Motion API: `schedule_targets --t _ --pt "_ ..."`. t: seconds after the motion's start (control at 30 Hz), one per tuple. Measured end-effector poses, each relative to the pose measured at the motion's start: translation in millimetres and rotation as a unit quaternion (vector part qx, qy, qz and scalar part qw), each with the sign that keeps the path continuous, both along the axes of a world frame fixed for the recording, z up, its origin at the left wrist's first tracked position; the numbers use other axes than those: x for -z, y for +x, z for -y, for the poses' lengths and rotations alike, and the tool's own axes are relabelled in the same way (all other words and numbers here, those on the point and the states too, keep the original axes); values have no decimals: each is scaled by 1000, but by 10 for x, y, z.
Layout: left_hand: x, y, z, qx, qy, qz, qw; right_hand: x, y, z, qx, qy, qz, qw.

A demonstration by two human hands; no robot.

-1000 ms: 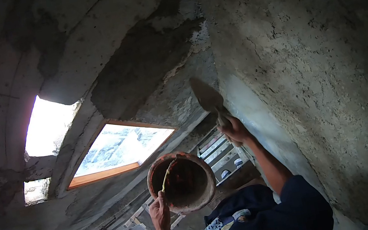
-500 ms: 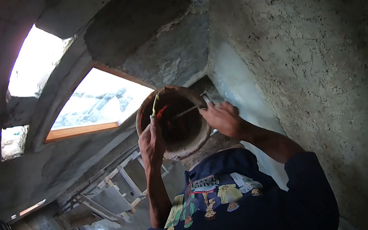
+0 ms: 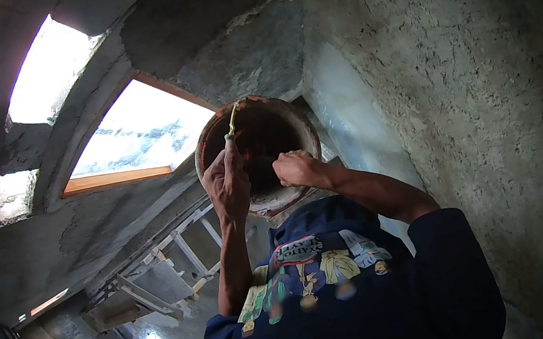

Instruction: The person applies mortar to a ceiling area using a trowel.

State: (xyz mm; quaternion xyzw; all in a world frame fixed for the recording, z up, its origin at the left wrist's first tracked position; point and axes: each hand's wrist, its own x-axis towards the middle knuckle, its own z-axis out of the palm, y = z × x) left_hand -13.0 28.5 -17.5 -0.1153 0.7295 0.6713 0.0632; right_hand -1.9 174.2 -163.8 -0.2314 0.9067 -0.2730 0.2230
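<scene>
A round bucket (image 3: 313, 137) with a worn, reddish, crusted rim hangs or stands in front of my chest, its dark mouth facing me. From its far rim a yellowish cord (image 3: 232, 120) runs down to my left hand (image 3: 226, 181). That hand is closed around the cord's lower end at the bucket's left side, forefinger stretched along it. My right hand (image 3: 297, 168) is closed in a fist over the right half of the mouth; what it holds is hidden. Reddish material shows dimly inside the bucket.
A rough plastered wall (image 3: 462, 99) rises close on the right. Left of the bucket is a wood-framed window opening (image 3: 134, 132), with smaller bright openings beyond. Timber framework (image 3: 189, 256) stands lower down at the left, with a dim room below.
The bucket and both hands sit higher in view. My right hand has moved left from the rim to over the mouth. The thin rod running from it into the bucket no longer shows.
</scene>
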Motion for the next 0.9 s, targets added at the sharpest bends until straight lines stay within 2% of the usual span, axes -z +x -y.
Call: schedule_targets --t 0.03,0.1,0.13,0.2,0.23,0.3,0.33,0.37,0.43,0.47,0.5,0.57,0.63,0.7,0.73,0.77,0.83,0.9 --pt "-8 13 -9 -8 17 -5 1000 27 27 -25 3 -2 2 1000" --pt "-9 25 -11 -21 38 4 999 86 59 -103 6 -97 -28 995" --pt "-8 36 -8 -38 60 12 997 116 40 -149 8 -99 -26 995" --pt "0 52 -2 -33 76 13 996 171 -38 -221 -50 -145 34 988" --pt "5 53 -11 -29 95 11 995 189 -57 -230 -47 -146 36 988" --pt "-20 50 -50 -31 107 16 994 212 -121 -243 -91 -63 107 988" --pt "-31 50 -63 -38 119 19 992 -143 -265 -176 -136 37 220 965" --pt "-35 73 -51 -37 116 23 992 -150 -254 -203 -136 34 223 965" --pt "-47 61 -25 -24 119 15 992 -281 -269 -285 -108 -23 231 967" --pt "-108 69 -11 -26 117 30 992 -435 -284 -350 -77 -17 320 944" --pt "-136 59 2 -27 115 28 993 -491 -312 -393 -78 -19 319 944" --pt "-178 76 53 -37 89 47 994 -526 -305 -480 -49 -117 375 918" --pt "-177 36 179 -44 45 37 997 -505 -298 -556 -52 -119 397 909" --pt "-176 -8 289 -56 3 24 998 -370 -275 -625 -6 -228 467 854" --pt "-179 -7 339 -63 7 24 998 -529 -294 -687 -20 -243 451 859" --pt "-190 -5 374 -71 13 24 997 -362 -280 -760 -4 -240 449 861" --pt "-249 -16 365 -83 18 35 996 -275 -211 -880 46 -267 490 828" --pt "-242 -24 355 -70 42 45 996 -127 -108 -901 66 -286 460 838"
